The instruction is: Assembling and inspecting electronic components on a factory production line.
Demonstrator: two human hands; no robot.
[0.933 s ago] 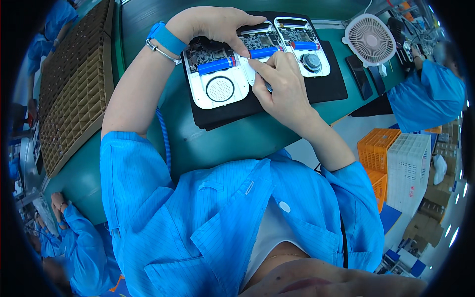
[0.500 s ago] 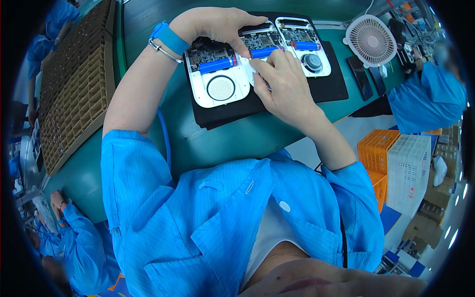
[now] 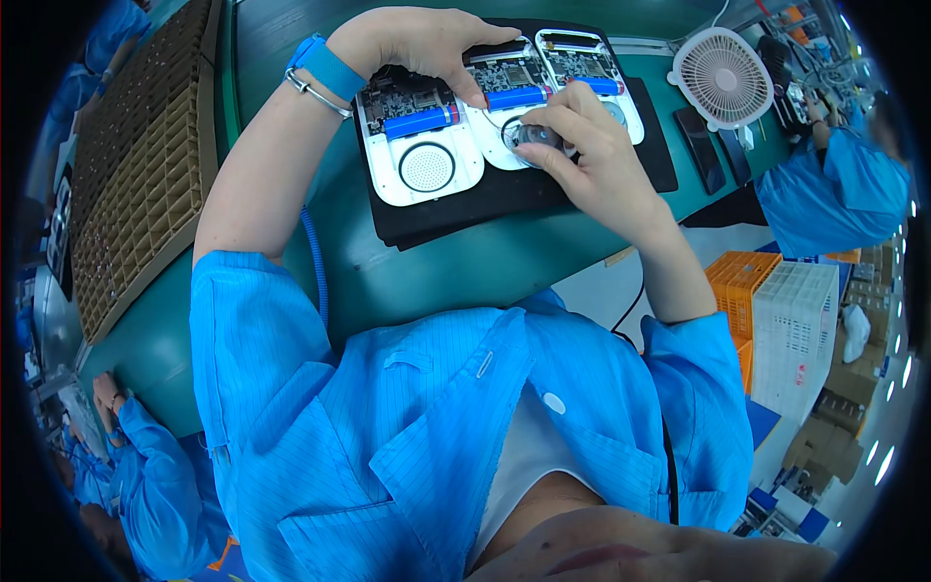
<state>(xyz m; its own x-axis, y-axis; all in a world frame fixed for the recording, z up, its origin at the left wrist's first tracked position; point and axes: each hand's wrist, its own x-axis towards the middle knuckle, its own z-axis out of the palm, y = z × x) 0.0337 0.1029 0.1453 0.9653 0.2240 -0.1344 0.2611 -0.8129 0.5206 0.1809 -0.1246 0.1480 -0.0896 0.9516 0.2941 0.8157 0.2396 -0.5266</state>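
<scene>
- While the left hand (image 3: 419, 44) arches over the far edges of the left housing (image 3: 390, 177) and middle housing (image 3: 494, 147), the right hand (image 3: 603, 160) works at the middle one's round opening.
- Right fingers: closed on a dark round speaker (image 3: 543, 134); can't tell if it's seated or just above the opening.
- Left fingers: thumb and index spread apart, thumb tip at the left end of the middle blue cylinder (image 3: 517, 97).
- Right housing (image 3: 632, 124) is next in the row, partly behind the right hand.
- All three white housings on a black mat (image 3: 427, 229), set back from the desk (image 3: 407, 276) near edge.
- White fan (image 3: 725, 80) toward the desk's right end, dark flat slab (image 3: 700, 150) just beside it.
</scene>
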